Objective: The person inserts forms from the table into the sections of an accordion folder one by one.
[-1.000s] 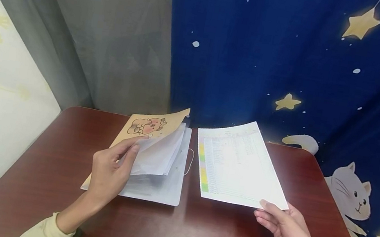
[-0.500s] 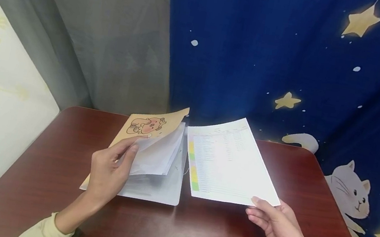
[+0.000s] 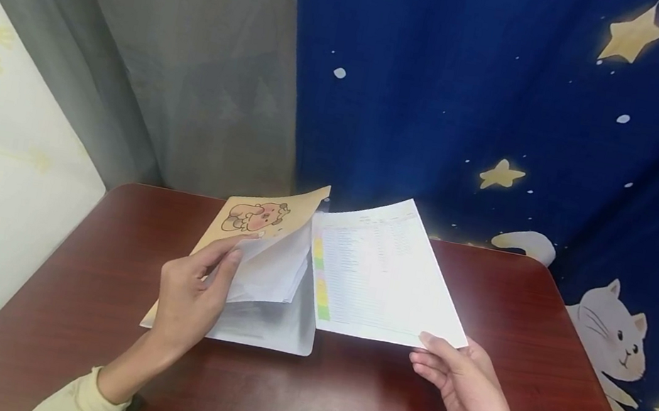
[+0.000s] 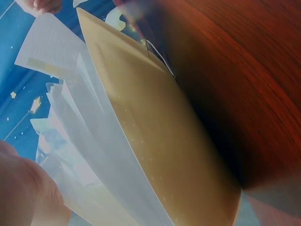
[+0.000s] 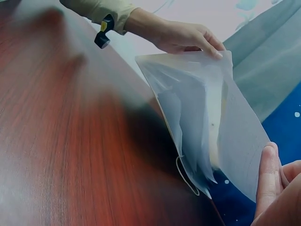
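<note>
The right hand (image 3: 463, 385) pinches the near right corner of a printed sheet (image 3: 385, 279), thumb on top and fingers underneath, so the page hangs out over the table (image 3: 97, 284) with its left edge, the one with the coloured strip, right up against the open folder (image 3: 279, 320). It's a single page of paper, so basically weightless and floppy. Held by one corner like that it looks ready to sag or curl, and a grip further along the near edge would probably keep it flatter. It would crease easily too if it caught on anything.

The left hand (image 3: 188, 298) has its fingers curled round the folder's tan front cover (image 3: 266, 217), the one with the little cartoon animal on it, and props it open along with a fan of clear pockets (image 3: 274, 269). Those pockets look slick and thin, and in the left wrist view they splay apart in loose layers, so they would likely slide around if the grip loosened. The folder's back lies flat on the table, toward the far middle.

What's in the way is mostly the pockets themselves, standing right where the sheet's left edge sits. A thin elastic loop (image 5: 186, 179) also dangles at the folder's edge. Behind the table hang a grey curtain (image 3: 196, 69) and a blue cloth (image 3: 511, 119) with stars and a cat, both well apart from the hands.
</note>
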Tool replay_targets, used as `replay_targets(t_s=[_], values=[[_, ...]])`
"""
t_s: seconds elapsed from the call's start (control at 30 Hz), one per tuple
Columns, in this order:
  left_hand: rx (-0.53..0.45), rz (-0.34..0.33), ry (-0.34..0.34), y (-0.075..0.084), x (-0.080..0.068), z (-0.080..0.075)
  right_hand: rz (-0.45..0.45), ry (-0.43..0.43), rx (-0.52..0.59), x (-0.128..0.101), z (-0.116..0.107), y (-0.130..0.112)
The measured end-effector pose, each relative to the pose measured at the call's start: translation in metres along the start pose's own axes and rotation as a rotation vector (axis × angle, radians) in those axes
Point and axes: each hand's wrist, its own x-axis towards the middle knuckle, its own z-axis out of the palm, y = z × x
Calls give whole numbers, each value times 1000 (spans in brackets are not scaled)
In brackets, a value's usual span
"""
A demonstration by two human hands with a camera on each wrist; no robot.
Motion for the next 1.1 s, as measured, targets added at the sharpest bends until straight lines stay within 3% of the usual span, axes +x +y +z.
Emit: replay_targets(t_s=[0.47,1.1], values=[[-17,-9,-16,-1,0,0,34,15,26,13,34,5],[13,-37,-21,1,-1,1,4,7,103,27,72,24]])
